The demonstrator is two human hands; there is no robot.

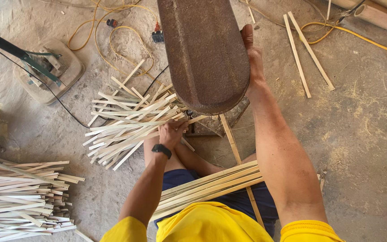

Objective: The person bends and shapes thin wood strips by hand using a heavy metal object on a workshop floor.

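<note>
Sitting low over a concrete floor (363,134), the person works at a rusty brown machine housing (204,54) that stands between the knees. The left hand (172,132) is closed on the near end of a pale wooden strip (198,119) just below the housing, presumably to steady it where it meets the machine; the contact point itself is hidden under the housing. The right hand (252,54) lies flat against the housing's right edge, fingers extended, holding nothing, apparently bracing it. A bundle of longer strips (211,186) rests across the lap, within easy reach of both hands. Beyond the left hand a loose heap of strips (126,123) fans out on the floor, well apart from a tidier stack (21,197) at the lower left. Yellow cable (117,31) trails across the floor behind the housing, and two stray slats (303,54) lie at upper right.
</note>
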